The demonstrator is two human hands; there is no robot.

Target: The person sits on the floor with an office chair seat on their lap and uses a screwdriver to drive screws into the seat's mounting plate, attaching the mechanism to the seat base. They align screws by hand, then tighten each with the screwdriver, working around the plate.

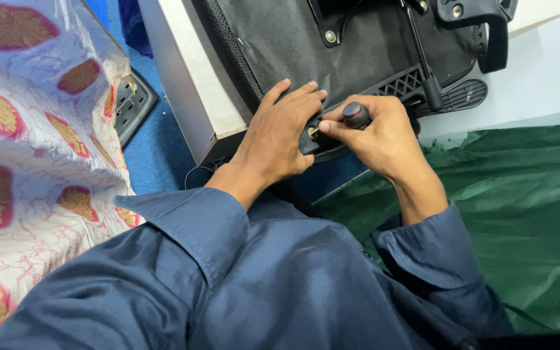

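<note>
A screwdriver [356, 115] is gripped in the right hand [377, 133], fingers curled round its dark handle, the tip set at a fitting on the lower edge of a black suitcase [293, 39]. The suitcase (lying on a white bench [192, 97]) is steadied by the left hand [280, 133], fingers spread flat against it just beside the tip.

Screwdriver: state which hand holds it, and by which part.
The right hand grips the screwdriver by its dark handle; the left hand presses on the black suitcase.
</note>
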